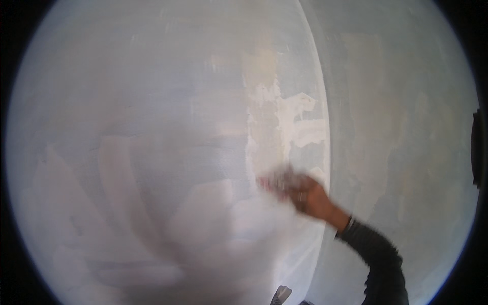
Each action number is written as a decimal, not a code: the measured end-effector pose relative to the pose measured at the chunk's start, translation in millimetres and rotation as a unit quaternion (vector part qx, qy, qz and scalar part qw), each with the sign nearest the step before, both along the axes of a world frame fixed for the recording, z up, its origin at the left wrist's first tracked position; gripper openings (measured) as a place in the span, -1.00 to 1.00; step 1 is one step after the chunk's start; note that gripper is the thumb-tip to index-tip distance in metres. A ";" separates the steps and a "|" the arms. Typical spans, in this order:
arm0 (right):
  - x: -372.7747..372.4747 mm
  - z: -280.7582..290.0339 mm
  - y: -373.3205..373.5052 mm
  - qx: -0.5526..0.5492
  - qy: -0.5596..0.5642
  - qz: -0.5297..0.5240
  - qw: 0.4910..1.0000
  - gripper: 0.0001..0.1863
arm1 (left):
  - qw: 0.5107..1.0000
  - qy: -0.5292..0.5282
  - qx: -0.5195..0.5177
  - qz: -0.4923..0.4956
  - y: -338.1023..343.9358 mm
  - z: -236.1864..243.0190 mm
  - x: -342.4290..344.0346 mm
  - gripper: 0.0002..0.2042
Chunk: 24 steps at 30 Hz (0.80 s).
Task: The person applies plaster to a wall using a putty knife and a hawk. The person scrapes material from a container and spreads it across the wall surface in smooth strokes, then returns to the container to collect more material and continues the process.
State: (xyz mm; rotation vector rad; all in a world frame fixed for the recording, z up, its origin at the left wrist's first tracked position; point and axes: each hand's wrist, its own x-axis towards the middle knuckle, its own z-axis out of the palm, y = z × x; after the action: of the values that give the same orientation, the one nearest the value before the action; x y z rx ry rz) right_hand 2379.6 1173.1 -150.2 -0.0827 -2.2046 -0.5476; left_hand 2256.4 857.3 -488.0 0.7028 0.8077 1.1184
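Observation:
My right hand (309, 197) reaches in from the lower right, in a dark sleeve with a thin band at the wrist. Its fingers look closed round a blurred greyish object (284, 179) with a reddish end, whose kind I cannot make out. Hand and object are at the wall (193, 101), over a vertical strip of pale filler (264, 127) with ragged white edges. Whether the object touches the surface is too smeared to tell. My left hand is out of view. At the lower edge a flat, blade-like tool end (281, 295) pokes in; what holds it is hidden.
A corner line runs down just right of the filler strip, where a second grey wall (401, 152) with faint patches meets the first. Broad whitish patches (203, 208) and a soft shadow lie on the lower left wall. A dark object (477, 150) stands at the far right rim.

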 end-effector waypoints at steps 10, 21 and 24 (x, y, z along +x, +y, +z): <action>-54.9 -159.5 362.8 -0.452 -0.087 0.015 0.888 -0.49 | 0.995 -0.038 -0.054 0.074 408.6 104.8 -122.3 -0.67; -115.9 -128.6 793.1 -0.377 0.097 -0.004 0.921 -0.59 | 0.972 0.053 -0.070 0.218 902.5 209.3 -246.1 -0.63; -145.6 -67.9 910.8 -0.272 -0.032 0.011 0.962 -0.59 | 0.972 0.116 -0.011 0.206 1034.4 227.6 -282.2 -0.63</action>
State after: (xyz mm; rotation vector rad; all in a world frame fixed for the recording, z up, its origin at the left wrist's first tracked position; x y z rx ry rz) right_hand 2234.0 2083.9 -218.1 -0.3330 -2.3598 0.0835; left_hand 1974.2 1891.8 -260.4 0.6721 1.2012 1.4124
